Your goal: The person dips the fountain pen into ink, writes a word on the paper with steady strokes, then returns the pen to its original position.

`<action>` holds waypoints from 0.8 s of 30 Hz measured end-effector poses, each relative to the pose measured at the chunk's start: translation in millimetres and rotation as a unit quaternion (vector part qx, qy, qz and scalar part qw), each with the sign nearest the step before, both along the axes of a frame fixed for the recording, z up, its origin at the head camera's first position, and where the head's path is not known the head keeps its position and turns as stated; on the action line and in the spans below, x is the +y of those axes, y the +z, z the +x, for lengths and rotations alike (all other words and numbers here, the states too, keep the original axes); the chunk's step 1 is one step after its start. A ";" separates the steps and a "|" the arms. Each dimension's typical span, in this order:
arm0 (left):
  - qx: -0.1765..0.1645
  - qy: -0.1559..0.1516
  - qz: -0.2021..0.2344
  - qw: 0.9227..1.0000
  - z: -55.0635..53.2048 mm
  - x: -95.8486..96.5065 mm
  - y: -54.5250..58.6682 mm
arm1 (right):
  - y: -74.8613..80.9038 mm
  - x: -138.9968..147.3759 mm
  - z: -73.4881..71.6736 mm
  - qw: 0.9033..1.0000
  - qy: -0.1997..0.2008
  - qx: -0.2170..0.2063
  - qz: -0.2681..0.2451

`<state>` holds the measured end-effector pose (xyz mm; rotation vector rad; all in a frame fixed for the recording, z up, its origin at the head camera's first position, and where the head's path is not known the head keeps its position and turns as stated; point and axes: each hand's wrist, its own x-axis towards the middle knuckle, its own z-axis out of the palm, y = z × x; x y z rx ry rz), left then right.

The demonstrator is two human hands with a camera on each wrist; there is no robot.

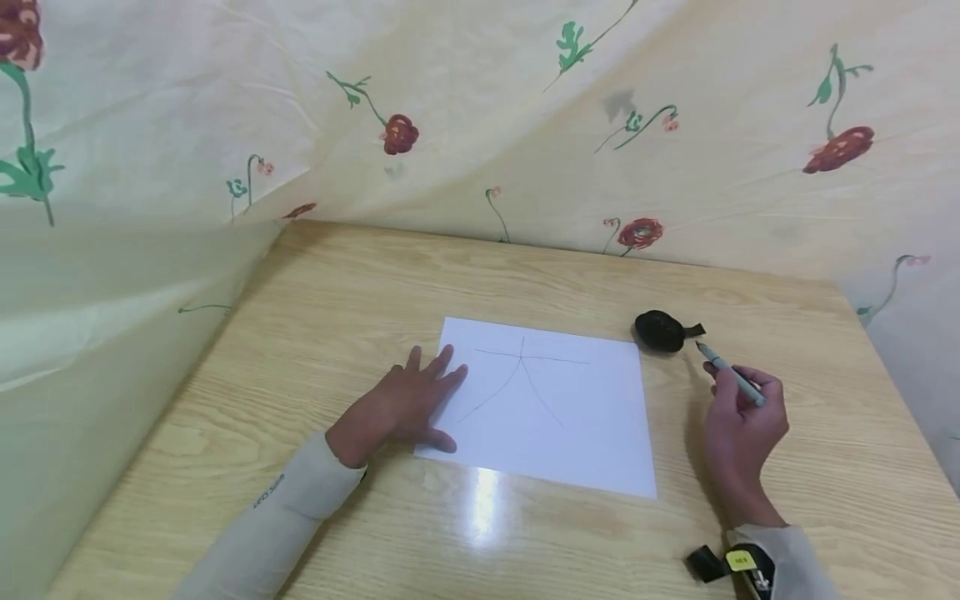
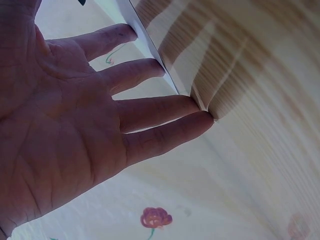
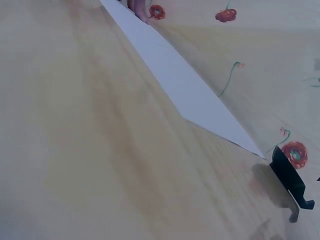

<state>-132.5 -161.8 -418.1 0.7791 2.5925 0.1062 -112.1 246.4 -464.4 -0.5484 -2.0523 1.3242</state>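
Observation:
A white sheet of paper [image 1: 555, 450] lies on the wooden table, with thin dark lines [image 1: 521, 358] drawn on it: a cross stroke, a short upright and two curved legs. My left hand [image 1: 416, 400] rests on the sheet's left edge, fingers spread; the left wrist view shows its palm and fingertips [image 2: 155, 67] along the paper's border. Right of the sheet, my right hand [image 1: 746, 425] grips a grey-green pen [image 1: 731, 373], its dark tip pointing up and left. Just beyond that tip sits a small black dish [image 1: 660, 332] with a short handle, beside the paper's far right corner.
A pale cloth [image 1: 465, 125] with red flowers hangs behind the table [image 1: 360, 275] and along its sides. The right wrist wears a black strap with a yellow label [image 1: 741, 560]. A glare spot shines on the wood below the sheet.

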 end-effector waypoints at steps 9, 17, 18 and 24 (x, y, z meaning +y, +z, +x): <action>-0.004 0.001 0.002 1.000 0.0 1.2 3.1 | -4.6 14.1 -27.5 0.998 -0.031 -0.024 0.055; -0.001 -0.001 0.005 1.000 -0.4 4.0 4.0 | -4.6 20.0 -42.2 0.994 -0.035 -0.048 0.095; -0.001 0.000 0.004 1.000 -0.4 4.2 3.9 | -5.3 20.4 -42.9 0.993 -0.035 -0.053 0.104; -0.001 0.004 0.002 1.000 0.2 4.0 2.4 | -8.6 21.4 -43.9 0.989 -0.026 -0.080 0.125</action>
